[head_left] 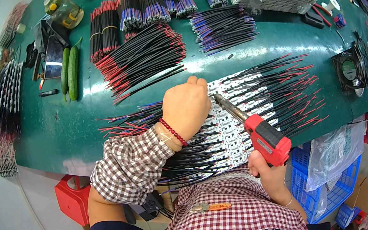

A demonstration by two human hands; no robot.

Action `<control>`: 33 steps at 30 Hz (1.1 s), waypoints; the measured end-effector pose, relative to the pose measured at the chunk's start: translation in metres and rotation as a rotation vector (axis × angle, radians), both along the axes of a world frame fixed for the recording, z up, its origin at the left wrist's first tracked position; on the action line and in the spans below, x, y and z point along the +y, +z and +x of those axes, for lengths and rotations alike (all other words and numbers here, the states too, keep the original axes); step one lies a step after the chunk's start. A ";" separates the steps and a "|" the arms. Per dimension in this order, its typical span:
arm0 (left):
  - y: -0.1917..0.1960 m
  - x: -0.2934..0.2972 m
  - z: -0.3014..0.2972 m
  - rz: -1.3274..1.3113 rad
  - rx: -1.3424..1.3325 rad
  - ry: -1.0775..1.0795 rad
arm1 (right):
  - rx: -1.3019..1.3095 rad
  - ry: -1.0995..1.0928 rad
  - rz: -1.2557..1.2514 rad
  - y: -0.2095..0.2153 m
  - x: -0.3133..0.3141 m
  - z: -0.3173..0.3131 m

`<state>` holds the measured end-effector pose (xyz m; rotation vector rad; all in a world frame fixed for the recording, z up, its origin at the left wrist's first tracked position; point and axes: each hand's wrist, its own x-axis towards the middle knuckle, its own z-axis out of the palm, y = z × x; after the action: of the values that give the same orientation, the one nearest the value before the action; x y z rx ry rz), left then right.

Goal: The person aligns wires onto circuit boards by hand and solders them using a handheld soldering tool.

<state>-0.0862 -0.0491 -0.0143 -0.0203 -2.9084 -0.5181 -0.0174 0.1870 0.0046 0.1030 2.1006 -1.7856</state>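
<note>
Green bench top (64, 131), wire bundles (152, 2) lined along the far edge, loose black-and-red wires (142, 58) fanned out mid-table. Left hand (186, 107) presses flat on the white module strips (236, 105) at the near edge; right hand (265, 169) grips a red soldering iron (258, 131), tip over the strips. Blue plastic crate (313, 190) sits below right.

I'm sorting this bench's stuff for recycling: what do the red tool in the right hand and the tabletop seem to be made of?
The soldering tool looks like a glossy red moulded-plastic body, judging by its even colour and soft shine, with a dull grey metal barrel and tip. The tabletop seems covered in a dark green mat, perhaps rubber or vinyl: smooth, with a faint sheen; what lies beneath is hidden.
</note>
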 end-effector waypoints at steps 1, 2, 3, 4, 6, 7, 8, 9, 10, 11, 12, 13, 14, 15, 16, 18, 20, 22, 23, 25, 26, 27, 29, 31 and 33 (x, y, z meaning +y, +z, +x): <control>0.001 0.000 0.000 -0.002 -0.006 -0.001 | -0.076 -0.002 -0.035 0.012 -0.005 -0.003; 0.001 0.000 0.000 -0.003 -0.012 -0.003 | -0.075 -0.002 -0.034 0.017 -0.006 -0.003; 0.002 0.000 0.000 -0.003 -0.011 -0.002 | -0.097 -0.051 -0.051 0.020 -0.007 -0.004; 0.002 0.000 0.000 -0.005 -0.017 0.000 | -0.120 -0.099 -0.068 0.022 -0.007 -0.004; 0.002 0.001 0.000 -0.006 -0.022 0.002 | -0.125 -0.094 -0.085 0.025 -0.007 -0.004; 0.001 0.000 0.000 -0.016 -0.027 0.007 | -0.131 -0.089 -0.102 0.025 -0.007 -0.005; 0.001 0.000 0.000 -0.027 -0.032 0.011 | -0.130 -0.090 -0.102 0.024 -0.005 -0.004; 0.002 -0.001 0.001 -0.026 -0.032 0.011 | -0.101 -0.057 -0.076 0.021 -0.002 -0.003; 0.001 -0.002 0.001 -0.031 -0.021 -0.002 | -0.072 -0.024 -0.050 0.018 0.000 -0.002; 0.001 -0.002 0.001 -0.035 -0.011 -0.014 | -0.072 -0.025 -0.050 0.015 0.002 -0.002; 0.002 -0.002 0.001 -0.035 -0.011 -0.015 | -0.058 -0.002 -0.040 0.012 0.003 -0.003; 0.003 -0.002 0.002 -0.021 -0.001 -0.035 | -0.045 0.021 -0.031 0.010 0.003 -0.003; 0.004 -0.002 0.003 -0.006 0.010 -0.055 | -0.045 0.021 -0.031 0.011 0.002 -0.003; 0.004 -0.002 0.003 -0.006 0.009 -0.054 | -0.052 0.007 -0.034 0.013 0.000 -0.004; 0.004 -0.001 0.004 -0.014 0.005 -0.046 | -0.059 -0.006 -0.036 0.015 -0.001 -0.004; 0.003 0.000 0.005 -0.021 0.001 -0.037 | -0.068 -0.006 -0.032 0.014 -0.002 -0.005; 0.003 0.001 0.005 -0.044 0.008 -0.054 | -0.077 -0.009 -0.027 0.007 0.000 -0.003; 0.005 0.003 0.005 -0.055 0.027 -0.077 | 0.072 -0.005 0.046 -0.008 0.006 0.003; 0.005 0.003 0.005 -0.067 0.045 -0.096 | 0.071 -0.003 0.045 -0.009 0.007 0.003; 0.005 0.002 0.006 -0.065 0.050 -0.103 | 0.087 0.060 0.046 -0.005 0.006 0.000; 0.005 0.001 0.006 -0.063 0.055 -0.111 | 0.087 0.063 0.045 0.001 0.002 0.000; 0.005 0.001 0.007 -0.064 0.054 -0.108 | -0.006 -0.007 -0.012 0.010 -0.005 -0.001; 0.006 0.002 0.008 -0.073 0.050 -0.111 | -0.096 -0.082 -0.065 0.014 -0.006 -0.001; 0.006 0.003 0.008 -0.081 0.052 -0.113 | -0.077 0.019 -0.031 0.009 -0.001 -0.001; 0.007 0.005 0.008 -0.091 0.053 -0.115 | -0.037 0.011 -0.029 0.004 0.000 0.001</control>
<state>-0.0781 -0.0445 -0.0077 -0.2121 -2.8884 -0.3965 -0.0162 0.1873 0.0087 0.1152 2.0455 -1.7932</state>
